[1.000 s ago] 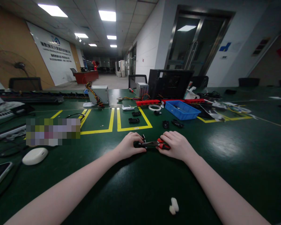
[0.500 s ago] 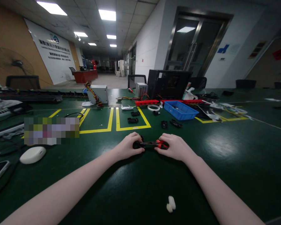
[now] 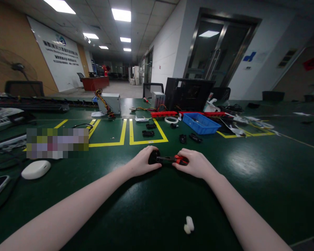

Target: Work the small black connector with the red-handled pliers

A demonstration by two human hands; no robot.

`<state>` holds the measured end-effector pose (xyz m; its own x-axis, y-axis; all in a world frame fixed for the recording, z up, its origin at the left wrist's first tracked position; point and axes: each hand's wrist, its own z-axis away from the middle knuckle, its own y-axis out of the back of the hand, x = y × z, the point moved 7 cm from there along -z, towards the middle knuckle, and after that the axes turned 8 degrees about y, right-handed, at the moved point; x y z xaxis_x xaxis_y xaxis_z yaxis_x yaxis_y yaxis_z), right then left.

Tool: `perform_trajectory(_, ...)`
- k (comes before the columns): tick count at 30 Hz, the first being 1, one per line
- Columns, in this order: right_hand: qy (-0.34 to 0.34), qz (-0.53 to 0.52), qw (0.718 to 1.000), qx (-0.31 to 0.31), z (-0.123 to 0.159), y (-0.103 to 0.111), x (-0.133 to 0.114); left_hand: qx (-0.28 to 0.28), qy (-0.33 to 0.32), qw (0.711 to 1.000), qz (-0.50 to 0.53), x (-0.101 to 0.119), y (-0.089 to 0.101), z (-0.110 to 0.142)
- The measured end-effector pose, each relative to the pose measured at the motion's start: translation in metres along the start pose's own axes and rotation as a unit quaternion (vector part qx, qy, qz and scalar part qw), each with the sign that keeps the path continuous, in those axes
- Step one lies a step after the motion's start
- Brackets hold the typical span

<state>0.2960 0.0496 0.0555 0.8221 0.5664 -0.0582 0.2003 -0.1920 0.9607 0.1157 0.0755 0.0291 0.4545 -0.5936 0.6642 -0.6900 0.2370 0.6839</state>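
Note:
Red-and-black long-nose pliers [image 3: 180,160] are gripped by the handles in my right hand [image 3: 195,164], jaws pointing left. My left hand [image 3: 143,161] is closed around a small black part [image 3: 154,157], whose exact kind I cannot make out. The tips of the pliers meet this part between my two hands, just above the green table [image 3: 136,216]. Beyond my hands lie black bundled cables [image 3: 148,133], and further black coils [image 3: 195,137] rest to their right.
A blue bin [image 3: 201,123] stands past my right hand, with a white ring of tape [image 3: 171,120] beside it. Farther back are a power supply [image 3: 111,104] and a black computer case [image 3: 188,94]. White earbuds [image 3: 189,225] lie near me; a white case [image 3: 36,169] is at left.
The black part in my left hand has turned and shows more of its face to me. The pliers stay against it, and both hands hold nearly the same place.

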Motion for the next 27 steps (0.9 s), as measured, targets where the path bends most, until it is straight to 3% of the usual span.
perform_trajectory(16, 0.065, 0.082, 0.993, 0.050, 0.000, 0.006, -0.012, -0.010, -0.008, 1.000, -0.025, -0.001, -0.001, -0.001)
perform_trajectory(27, 0.075, 0.074, 0.991, 0.079, 0.000, 0.008, -0.012, -0.006, -0.008, 0.999, -0.048, 0.000, -0.002, 0.001)
